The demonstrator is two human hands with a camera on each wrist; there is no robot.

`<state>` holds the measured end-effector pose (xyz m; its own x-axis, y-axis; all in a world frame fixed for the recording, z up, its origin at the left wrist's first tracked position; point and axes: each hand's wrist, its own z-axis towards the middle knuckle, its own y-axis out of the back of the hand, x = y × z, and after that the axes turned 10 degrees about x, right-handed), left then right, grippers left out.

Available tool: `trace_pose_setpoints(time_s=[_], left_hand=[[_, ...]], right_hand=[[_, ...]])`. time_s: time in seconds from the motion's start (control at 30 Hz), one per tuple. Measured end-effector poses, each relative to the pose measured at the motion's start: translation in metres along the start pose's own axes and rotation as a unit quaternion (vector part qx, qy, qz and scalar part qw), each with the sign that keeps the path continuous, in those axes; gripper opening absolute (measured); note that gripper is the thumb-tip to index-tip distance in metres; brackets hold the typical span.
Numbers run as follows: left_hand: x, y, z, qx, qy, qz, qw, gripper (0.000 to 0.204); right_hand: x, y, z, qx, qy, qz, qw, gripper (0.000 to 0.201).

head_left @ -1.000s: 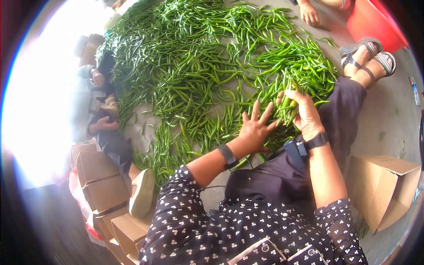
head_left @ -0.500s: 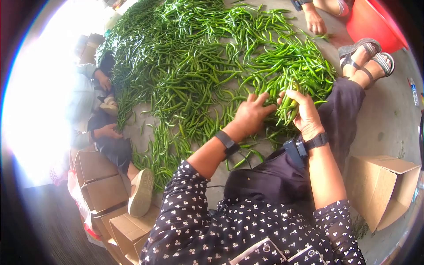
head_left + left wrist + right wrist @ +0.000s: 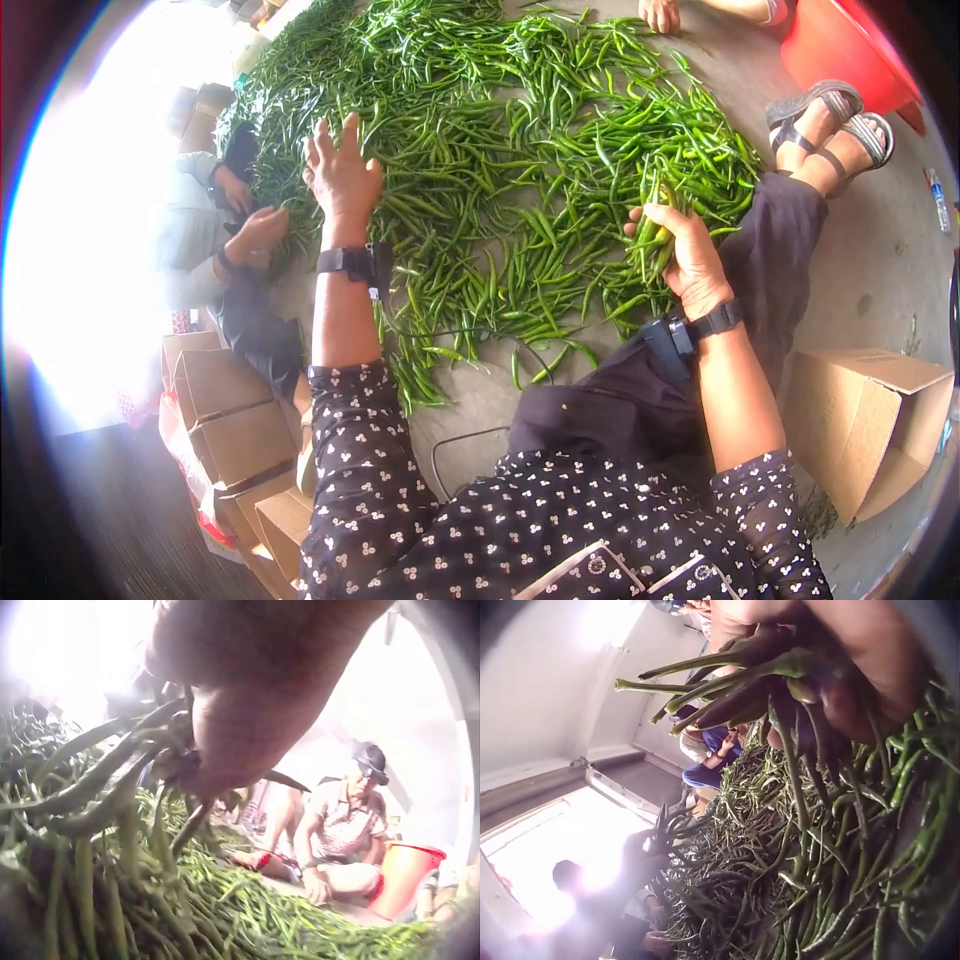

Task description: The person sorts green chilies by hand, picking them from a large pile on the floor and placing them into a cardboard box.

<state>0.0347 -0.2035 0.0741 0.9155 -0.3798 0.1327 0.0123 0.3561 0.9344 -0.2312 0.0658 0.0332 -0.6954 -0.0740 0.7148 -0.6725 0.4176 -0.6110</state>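
Note:
My right hand (image 3: pixel 690 255) grips a small bunch of green chili peppers (image 3: pixel 655 230), thumb over the top, at the right edge of the pile by the leg. In the right wrist view the stems of the held peppers (image 3: pixel 727 675) jut out to the left, beyond the fingers. Over the left part of the pile of green chili peppers (image 3: pixel 450 185) reaches my left hand (image 3: pixel 342 180), back upward and fingers spread. The left wrist view shows loose peppers (image 3: pixel 97 776) right at its fingers, with the fingertips partly hidden.
Another person's hands (image 3: pixel 262 230) are at the pile's left side, and a further hand (image 3: pixel 660 14) is at the top. A red tub (image 3: pixel 850 55) stands at upper right. Cardboard boxes lie at right (image 3: pixel 865 430) and left (image 3: pixel 235 440). A cable (image 3: pixel 470 435) trails beside the lap.
My left hand has swung from beside the right hand to the far left over the pile, fingers spreading. My right hand stays put with its bunch. The hand at the top has shifted leftward.

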Motion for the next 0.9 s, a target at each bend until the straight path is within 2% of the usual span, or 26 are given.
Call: trace_pose_setpoints(time_s=[0.07, 0.1, 0.13, 0.27, 0.3, 0.37, 0.4, 0.5, 0.67, 0.7, 0.83, 0.9], left_hand=[[-0.002, -0.009, 0.002, 0.01, -0.054, 0.0, 0.998, 0.056], [-0.013, -0.004, 0.002, 0.102, -0.077, -0.008, 0.992, 0.053], [-0.023, -0.012, -0.002, 0.123, -0.122, -0.004, 0.985, 0.053], [-0.071, -0.041, -0.021, 0.23, -0.187, 0.023, 0.955, 0.074], [-0.074, -0.046, -0.023, 0.23, -0.188, 0.021, 0.955, 0.074], [-0.077, -0.052, -0.024, 0.3, -0.182, 0.054, 0.935, 0.078], [-0.076, -0.05, -0.024, 0.301, -0.183, 0.053, 0.935, 0.078], [-0.058, -0.043, -0.027, 0.331, -0.127, 0.07, 0.933, 0.079], [-0.011, -0.034, -0.03, 0.323, -0.057, 0.162, 0.931, 0.071], [0.005, -0.036, -0.033, 0.288, -0.05, 0.163, 0.942, 0.069], [0.058, -0.026, -0.03, 0.245, 0.005, 0.139, 0.96, 0.066], [0.082, -0.026, -0.026, 0.259, 0.097, 0.047, 0.96, 0.063]], right_hand=[[0.0, -0.001, 0.0, 0.003, 0.001, -0.003, 1.0, 0.014], [0.0, -0.001, 0.0, 0.006, 0.002, -0.007, 1.0, 0.014], [0.0, -0.001, 0.0, 0.005, 0.002, -0.009, 1.0, 0.014], [-0.001, 0.002, 0.0, -0.006, -0.005, -0.02, 1.0, 0.014], [-0.001, 0.001, 0.0, -0.009, -0.009, -0.019, 1.0, 0.014], [0.001, 0.0, -0.002, -0.012, -0.011, -0.017, 1.0, 0.014], [0.002, -0.001, -0.002, -0.013, -0.014, -0.013, 1.0, 0.014], [0.0, 0.002, 0.001, -0.018, -0.012, -0.021, 1.0, 0.014], [0.001, 0.001, 0.001, -0.022, -0.026, -0.022, 0.999, 0.015], [0.0, 0.001, 0.0, -0.019, -0.026, -0.022, 0.999, 0.015], [-0.001, -0.002, 0.003, -0.018, -0.028, -0.028, 0.999, 0.015], [-0.001, -0.003, 0.002, -0.019, -0.026, -0.025, 0.999, 0.015]])
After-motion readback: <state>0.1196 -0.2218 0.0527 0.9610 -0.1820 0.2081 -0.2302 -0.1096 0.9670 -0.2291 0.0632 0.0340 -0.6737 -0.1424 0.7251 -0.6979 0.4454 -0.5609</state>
